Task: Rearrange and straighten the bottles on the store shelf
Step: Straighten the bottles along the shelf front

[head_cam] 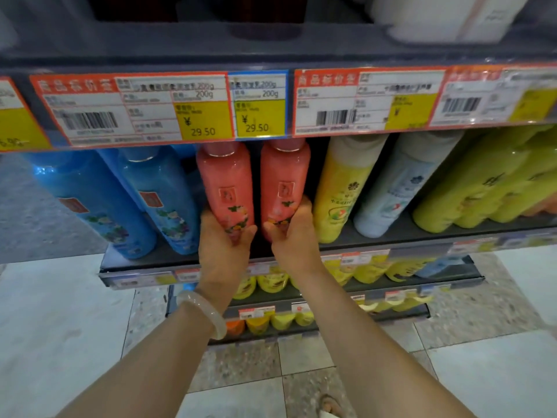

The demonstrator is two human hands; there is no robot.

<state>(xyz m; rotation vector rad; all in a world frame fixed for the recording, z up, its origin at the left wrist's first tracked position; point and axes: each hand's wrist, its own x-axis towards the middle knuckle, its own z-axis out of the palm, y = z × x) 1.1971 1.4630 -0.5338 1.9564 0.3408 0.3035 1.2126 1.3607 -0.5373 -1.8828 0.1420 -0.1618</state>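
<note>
Two pink bottles stand side by side on the grey shelf, under the price-tag rail. My left hand, with a pale bangle on its wrist, grips the lower part of the left pink bottle. The base of the right pink bottle sits in the grip of my right hand. Both bottles are upright, a narrow dark gap between them. Two blue bottles stand to the left, a yellow bottle and a pale blue-white bottle to the right.
A cluster of yellow-green bottles fills the right end of the shelf. The price-tag rail of the shelf above hangs just over the bottle caps. Lower shelves hold yellow and orange bottles. Tiled floor and a sandalled foot lie below.
</note>
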